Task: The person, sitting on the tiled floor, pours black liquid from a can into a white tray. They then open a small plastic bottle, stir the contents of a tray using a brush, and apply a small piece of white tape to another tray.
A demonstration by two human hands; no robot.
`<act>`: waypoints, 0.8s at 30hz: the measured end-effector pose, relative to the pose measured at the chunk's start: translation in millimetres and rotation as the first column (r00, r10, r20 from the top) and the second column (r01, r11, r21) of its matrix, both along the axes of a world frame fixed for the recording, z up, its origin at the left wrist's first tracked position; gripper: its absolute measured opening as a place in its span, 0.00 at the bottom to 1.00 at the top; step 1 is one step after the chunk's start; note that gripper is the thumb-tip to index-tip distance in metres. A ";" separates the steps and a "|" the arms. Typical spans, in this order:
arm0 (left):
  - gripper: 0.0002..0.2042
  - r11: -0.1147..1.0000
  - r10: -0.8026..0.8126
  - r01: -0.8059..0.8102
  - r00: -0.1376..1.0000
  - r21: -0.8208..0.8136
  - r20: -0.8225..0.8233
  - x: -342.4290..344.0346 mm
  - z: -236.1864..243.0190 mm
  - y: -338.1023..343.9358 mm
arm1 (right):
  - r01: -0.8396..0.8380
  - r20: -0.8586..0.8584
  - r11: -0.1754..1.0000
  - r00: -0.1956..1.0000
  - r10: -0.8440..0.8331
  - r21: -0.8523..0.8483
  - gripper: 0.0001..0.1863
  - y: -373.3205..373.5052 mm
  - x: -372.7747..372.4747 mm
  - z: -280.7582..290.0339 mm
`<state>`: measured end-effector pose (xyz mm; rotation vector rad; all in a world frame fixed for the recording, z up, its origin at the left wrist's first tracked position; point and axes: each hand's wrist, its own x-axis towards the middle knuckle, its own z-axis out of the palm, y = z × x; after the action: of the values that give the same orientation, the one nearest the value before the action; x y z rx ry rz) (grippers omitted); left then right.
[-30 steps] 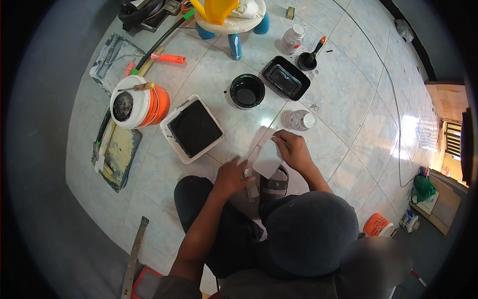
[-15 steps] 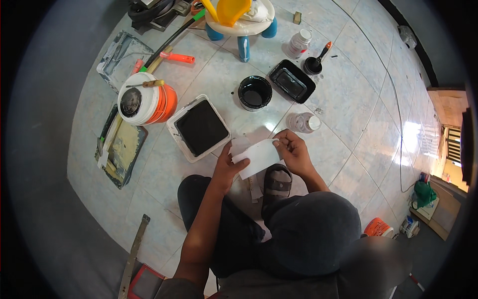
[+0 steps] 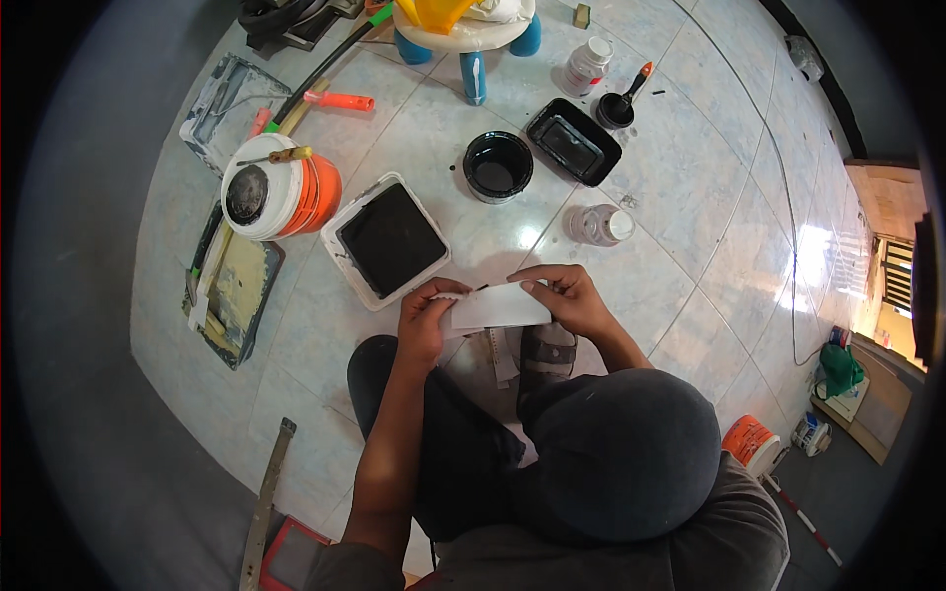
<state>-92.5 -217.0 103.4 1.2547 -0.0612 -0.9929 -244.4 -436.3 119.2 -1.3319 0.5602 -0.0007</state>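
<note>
A folded strip of white paper (image 3: 501, 306) is stretched between my two hands, above my sandalled foot (image 3: 549, 347). My left hand (image 3: 428, 311) pinches its left end, thumb on the near side. At the right end, my right hand (image 3: 572, 298) grips the upper edge between thumb and fingers. Just beyond my left hand lies a white square tub (image 3: 336, 239) filled with black paint. Farther off stand a round black pot (image 3: 498, 167) of dark liquid and a black rectangular tray (image 3: 574, 142). A clear bottle with a white cap (image 3: 602, 226) is beyond my right hand.
To the left stands an orange bucket with a white lid (image 3: 281, 187), beside paint-stained trays (image 3: 235, 295). A stool with blue legs (image 3: 473, 79) is at the far side. A brush (image 3: 639, 81) rests in a small black cup. A cable (image 3: 778, 148) crosses the tiles at right.
The paper has turned from a slant to nearly level. My left hand has shifted left, and my right hand has moved slightly down. The whole view has shifted a little.
</note>
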 end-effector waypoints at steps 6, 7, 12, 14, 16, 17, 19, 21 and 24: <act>0.12 0.974 -0.077 0.086 0.996 -0.210 0.048 7.4 -11.1 3.4 | -0.024 0.079 0.987 0.997 0.012 0.160 0.12 -7.9 -13.9 -10.6; 0.12 0.974 -0.080 0.088 0.996 -0.211 0.047 8.1 -12.4 6.6 | -0.030 0.108 0.980 0.994 0.009 0.198 0.12 -9.5 -15.2 -11.9; 0.06 0.957 -0.276 0.236 0.920 0.168 0.280 6.7 9.9 -3.2 | -0.045 -0.002 0.998 0.999 0.045 -0.047 0.12 -8.9 -0.8 16.7; 0.06 0.972 -0.212 0.178 0.942 0.151 0.258 4.5 28.5 -15.1 | -0.005 -0.022 0.995 1.000 0.003 -0.096 0.12 -9.6 1.5 20.5; 0.07 0.984 -0.149 0.120 0.961 0.133 0.235 4.5 29.8 -15.8 | -0.096 -0.078 0.979 0.993 0.083 -0.182 0.12 -11.6 -4.0 7.1; 0.07 0.968 -0.222 0.180 0.941 0.177 0.255 6.6 22.9 -9.9 | -0.098 -0.078 0.979 0.993 0.085 -0.179 0.12 -10.3 -4.4 2.6; 0.07 0.945 -0.293 0.236 0.917 0.225 0.271 10.0 11.0 0.3 | -0.110 -0.070 0.980 0.993 0.099 -0.165 0.11 -7.6 -4.6 -3.3; 0.07 0.945 -0.308 0.255 0.906 0.205 0.290 12.3 2.5 5.5 | -0.111 -0.064 0.973 0.993 0.100 -0.201 0.11 -6.1 -3.5 -3.6; 0.07 0.967 -0.249 0.210 0.900 0.145 0.358 11.3 -4.9 0.2 | -0.077 -0.028 0.962 0.997 0.072 -0.261 0.11 -4.0 -3.6 -6.3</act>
<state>-81.2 -216.7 98.5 1.5462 -0.4706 -0.9533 -248.0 -440.3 112.9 -1.6118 0.5386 -0.0007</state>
